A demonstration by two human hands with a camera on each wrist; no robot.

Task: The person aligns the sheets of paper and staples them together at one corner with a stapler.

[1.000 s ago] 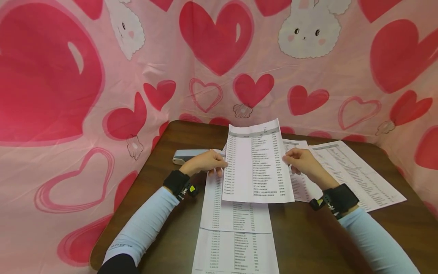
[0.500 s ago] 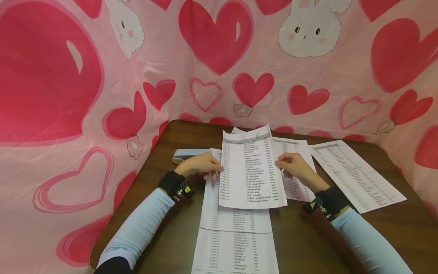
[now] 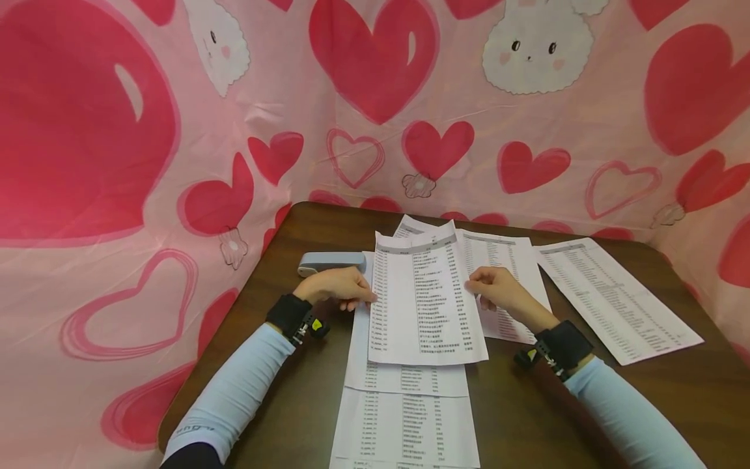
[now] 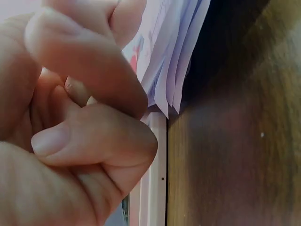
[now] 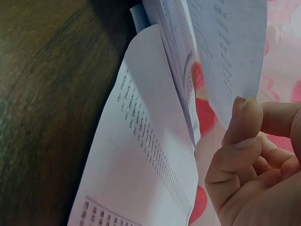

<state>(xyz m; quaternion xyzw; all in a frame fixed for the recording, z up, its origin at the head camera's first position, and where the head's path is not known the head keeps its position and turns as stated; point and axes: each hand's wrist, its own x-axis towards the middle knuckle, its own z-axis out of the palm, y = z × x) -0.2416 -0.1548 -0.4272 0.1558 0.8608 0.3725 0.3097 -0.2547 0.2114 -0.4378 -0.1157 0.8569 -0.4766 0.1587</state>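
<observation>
A printed sheet of paper (image 3: 424, 299) is held up at a tilt over the table. My left hand (image 3: 334, 286) pinches its left edge, while the thumb and fingertips of my right hand (image 3: 502, 290) pinch the right edge, as the right wrist view also shows. Beneath it lie more printed sheets (image 3: 410, 423), overlapping in a long strip toward the front. Just behind my left hand rests a pale blue stapler (image 3: 331, 260). In the left wrist view several paper edges (image 4: 176, 61) hang beside the curled fingers; the pinch itself is hidden there.
Another printed sheet (image 3: 506, 260) lies behind my right hand, and one more (image 3: 621, 299) lies at an angle farther right. The brown wooden table (image 3: 281, 391) has rounded back corners. A pink heart-patterned cloth (image 3: 375, 156) hangs along its back and sides.
Both hands have moved the held sheet a little left and lower, toward me. More of the sheet behind it at the back now shows. Both grips stay the same.
</observation>
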